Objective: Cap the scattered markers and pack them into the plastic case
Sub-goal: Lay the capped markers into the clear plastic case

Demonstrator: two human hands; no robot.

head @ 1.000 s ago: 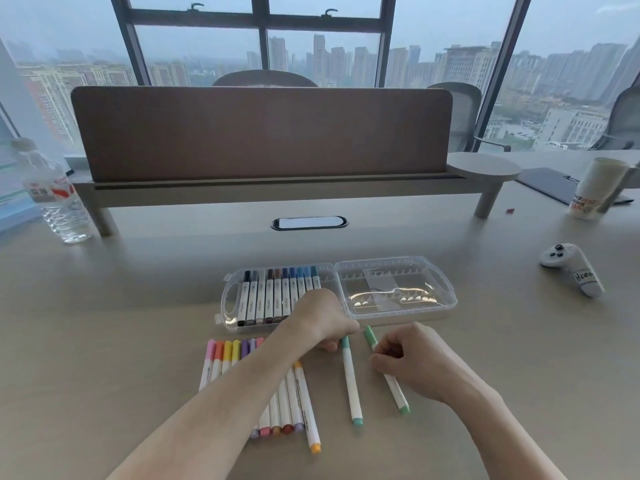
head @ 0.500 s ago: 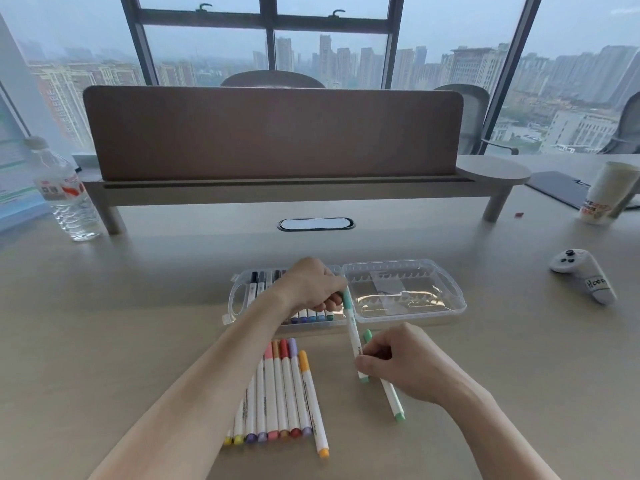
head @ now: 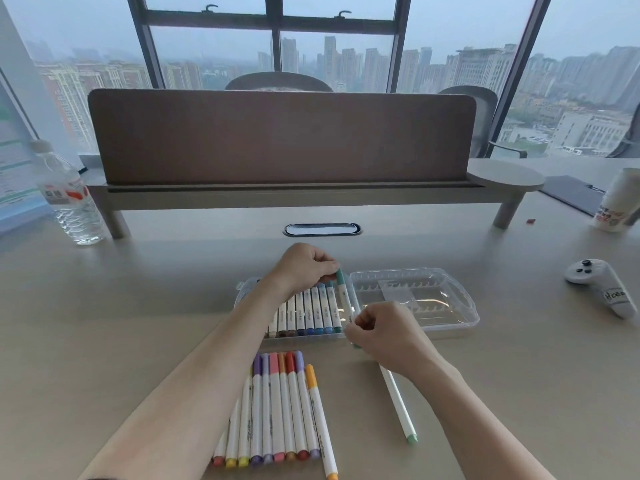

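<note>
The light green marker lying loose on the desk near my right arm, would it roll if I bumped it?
Probably: the light green marker looks round and slim, lying alone on the smooth desk, with nothing beside it to stop it. It likely feels light and stiff, so a nudge could send it off sideways.

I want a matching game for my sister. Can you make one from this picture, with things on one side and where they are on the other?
Things:
1. teal marker
2. light green marker
3. water bottle
4. white controller

Places:
A. far left of the desk
B. held by both hands over the case
C. far right of the desk
D. lying on the desk under the right arm

Pairs: 1-B, 2-D, 3-A, 4-C
</note>
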